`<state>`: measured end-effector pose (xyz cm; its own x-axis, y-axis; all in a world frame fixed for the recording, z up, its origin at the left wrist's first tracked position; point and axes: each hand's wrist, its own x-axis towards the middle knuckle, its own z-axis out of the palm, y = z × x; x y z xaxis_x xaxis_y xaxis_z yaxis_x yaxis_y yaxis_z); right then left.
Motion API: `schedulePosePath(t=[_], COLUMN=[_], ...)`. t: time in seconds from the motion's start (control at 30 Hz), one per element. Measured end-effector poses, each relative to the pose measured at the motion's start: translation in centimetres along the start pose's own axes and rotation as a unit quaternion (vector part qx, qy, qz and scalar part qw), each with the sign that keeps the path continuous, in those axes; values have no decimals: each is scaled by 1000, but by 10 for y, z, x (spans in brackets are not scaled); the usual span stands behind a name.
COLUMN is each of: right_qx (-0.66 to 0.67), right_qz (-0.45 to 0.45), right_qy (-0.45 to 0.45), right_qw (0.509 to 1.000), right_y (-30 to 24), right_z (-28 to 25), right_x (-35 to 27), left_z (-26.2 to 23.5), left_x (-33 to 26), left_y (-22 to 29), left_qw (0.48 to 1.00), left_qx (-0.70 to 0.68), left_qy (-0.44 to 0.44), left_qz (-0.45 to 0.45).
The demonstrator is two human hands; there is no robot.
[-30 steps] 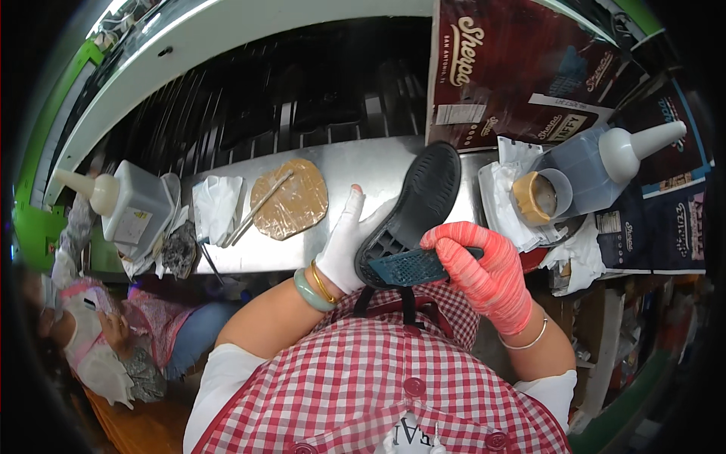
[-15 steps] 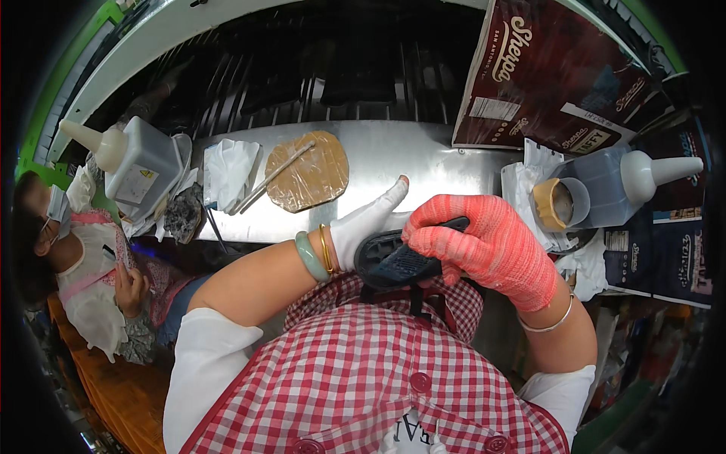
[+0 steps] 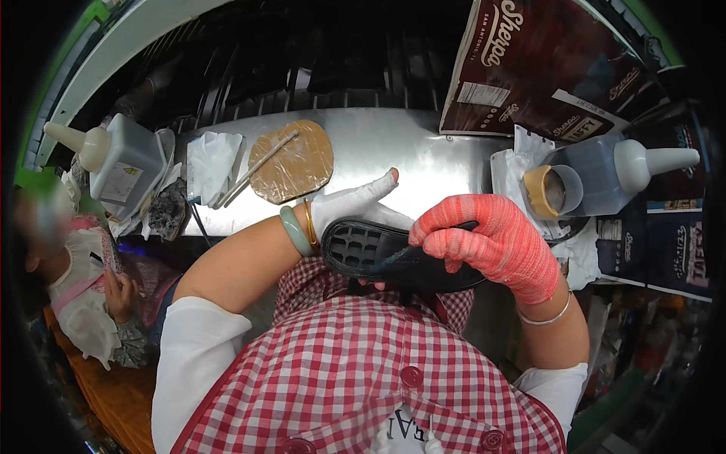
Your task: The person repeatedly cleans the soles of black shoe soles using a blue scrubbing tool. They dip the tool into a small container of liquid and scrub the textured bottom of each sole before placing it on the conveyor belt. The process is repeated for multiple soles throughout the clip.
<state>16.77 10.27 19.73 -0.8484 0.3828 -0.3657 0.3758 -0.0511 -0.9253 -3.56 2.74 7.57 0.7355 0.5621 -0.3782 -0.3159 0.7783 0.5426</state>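
Note:
A black shoe sole (image 3: 378,252) with a grid of hollows at its left end lies across my hands, close to the apron. My left hand (image 3: 344,206), in a white glove, supports it from behind and below. That thumb sticks out to the right, and bare fingertips show under the sole's lower edge. Over the sole's right part, my right hand (image 3: 491,242) in a pink-red knit glove has its fingers bent together in a pinch against the sole. Whatever sits between those fingertips is hidden.
A metal bench (image 3: 378,144) holds a film-wrapped brown pad (image 3: 302,170), a thin stick (image 3: 265,163) and white cloths (image 3: 214,168). Spouted bottles stand left (image 3: 125,166) and right (image 3: 597,174), the right one near a tan-banded cup (image 3: 541,191). Maroon printed cardboard (image 3: 544,60) rises behind. Another person (image 3: 91,280) sits left.
The sole has turned flatter and shows more of its length, its gridded end now further left. My left hand has shifted slightly left; my right hand stays pinched over the sole.

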Motion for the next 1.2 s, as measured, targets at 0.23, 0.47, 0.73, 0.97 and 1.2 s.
schedulePosePath(t=[0.23, 0.47, 0.73, 0.97, 1.2], right_qx=[41, 176, 69, 44, 74], right_qz=[-32, -136, -121, -99, -95], right_qy=[52, 257, 569, 584, 593], right_qw=[997, 941, 810, 805, 796], right_y=[46, 72, 80, 121, 119], right_z=[-18, -44, -103, -127, -127], right_x=[-26, -65, -102, -86, -83], left_z=[-12, 0, -22, 12, 15], left_x=[2, -19, -31, -10, -8], left_y=[-7, 7, -5, -76, -72], left_qw=[999, 989, 878, 907, 899], left_qx=[-30, -30, 108, -298, -251], left_qy=[-45, 54, 167, 189, 244], left_qz=[0, 136, 435, 229, 264])
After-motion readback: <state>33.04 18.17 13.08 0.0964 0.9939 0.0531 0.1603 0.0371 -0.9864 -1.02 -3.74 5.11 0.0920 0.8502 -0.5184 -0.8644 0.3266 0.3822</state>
